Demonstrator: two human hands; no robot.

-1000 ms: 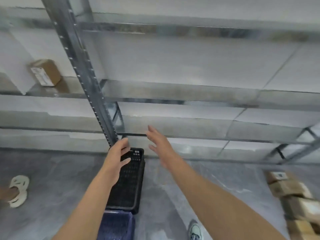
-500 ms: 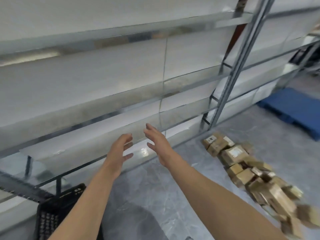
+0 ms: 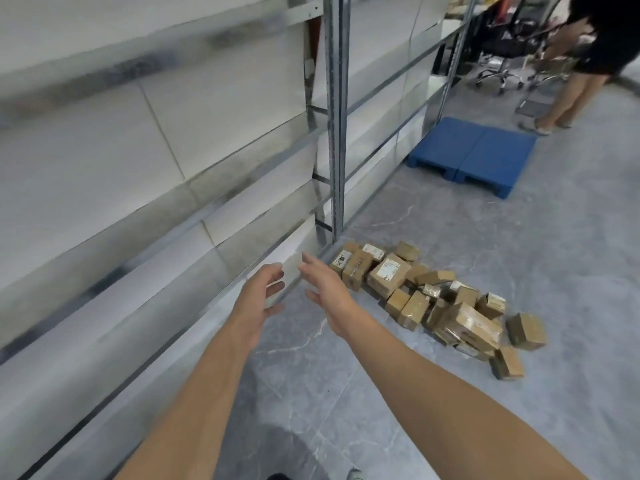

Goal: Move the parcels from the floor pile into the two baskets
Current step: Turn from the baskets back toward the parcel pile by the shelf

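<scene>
- A person is holding both bare forearms out ahead. The left hand [image 3: 259, 299] and the right hand [image 3: 322, 289] are hovering side by side, palms facing each other. The fingers are spread wide and loosely bent, holding nothing.
- The pile of parcels [image 3: 426, 299] is lying on the floor [image 3: 554, 271] at about three o'clock from the hands. It is running from the foot of a shelving upright [image 3: 336, 116] out toward four o'clock. No basket is showing in this view.
- The step in hand appears to be getting to the pile for a pickup. It would go best by taking a loose box from the top or the outer edge, such as the stray box [image 3: 524, 330] at the four o'clock end. One palm should be pressing each opposite face, so the heap is not toppling.
- The parcels are small rectangular boxes of brown cardboard in mixed sizes, tumbled at odd angles. Many are wrapped in glossy clear tape, and several are carrying white printed labels. They are probably light and stiff, and the tape is likely slick under the fingers.
- The floor is looking hard and smooth, grey with pale veins like polished stone.
- The shelving is grey metal with white panels. A blue plastic pallet [image 3: 474, 154] is sitting at one o'clock. Beyond it another person [image 3: 588, 57] is standing near some wheeled chairs [image 3: 498, 74].
</scene>
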